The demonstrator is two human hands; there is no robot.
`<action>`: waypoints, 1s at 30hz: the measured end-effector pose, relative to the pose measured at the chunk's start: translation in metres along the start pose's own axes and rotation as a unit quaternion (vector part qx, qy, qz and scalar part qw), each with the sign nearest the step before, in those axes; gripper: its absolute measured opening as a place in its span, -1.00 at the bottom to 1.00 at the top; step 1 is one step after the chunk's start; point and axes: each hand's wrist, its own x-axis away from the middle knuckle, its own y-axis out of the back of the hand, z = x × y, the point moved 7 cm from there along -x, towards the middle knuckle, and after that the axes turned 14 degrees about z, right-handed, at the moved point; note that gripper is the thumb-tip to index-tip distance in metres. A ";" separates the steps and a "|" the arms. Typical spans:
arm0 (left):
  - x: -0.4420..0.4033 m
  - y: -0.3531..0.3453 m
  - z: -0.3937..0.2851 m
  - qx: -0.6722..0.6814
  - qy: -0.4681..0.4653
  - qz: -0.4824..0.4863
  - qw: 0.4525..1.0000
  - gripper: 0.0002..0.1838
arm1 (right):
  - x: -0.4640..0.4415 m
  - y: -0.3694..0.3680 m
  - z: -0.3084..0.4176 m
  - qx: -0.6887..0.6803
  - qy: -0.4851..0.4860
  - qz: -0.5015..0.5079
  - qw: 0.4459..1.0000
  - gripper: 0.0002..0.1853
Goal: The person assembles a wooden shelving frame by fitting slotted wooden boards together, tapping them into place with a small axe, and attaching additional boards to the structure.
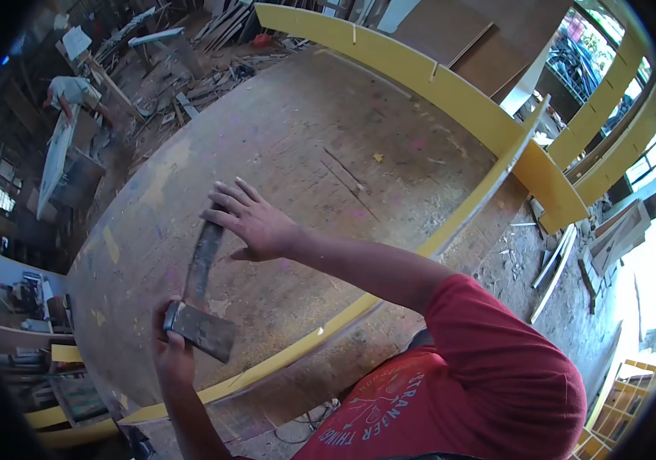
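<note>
My left hand [171, 349] is closed around the head end of a hatchet [204, 331], thumb on its side. The hatchet has a wide dark metal head, and its worn, slightly curved handle points up and away from me. At the handle's far end is my right hand [255, 226], open with fingers stretched out; its fingertips lie over or just beside the handle tip, I cannot tell whether they press on it. Beneath both hands is a large worn wooden tabletop [151, 253] with scuffs and paint specks.
A long curved yellow strip [328, 330] stands on edge along the near side, between my body and my hands. Another yellow board [397, 50] with notches runs along the far side. Thin sticks [347, 172] lie mid-table. A person [71, 96] bends over a board at far left. Scrap wood [182, 100] litters the floor.
</note>
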 end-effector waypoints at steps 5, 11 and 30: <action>-0.008 -0.145 -0.007 0.173 -0.009 0.093 0.981 0.05 | 0.102 0.142 -0.026 -0.042 -0.016 0.055 0.997 -0.51; -0.062 -0.384 0.006 0.240 -0.009 0.185 0.953 -0.02 | 0.342 0.292 -0.094 -0.089 -0.186 0.013 0.978 -0.59; -0.324 -0.749 0.214 -0.628 0.071 0.218 0.744 -0.43 | 0.807 0.480 -0.229 -0.459 -0.591 -0.202 0.632 -0.64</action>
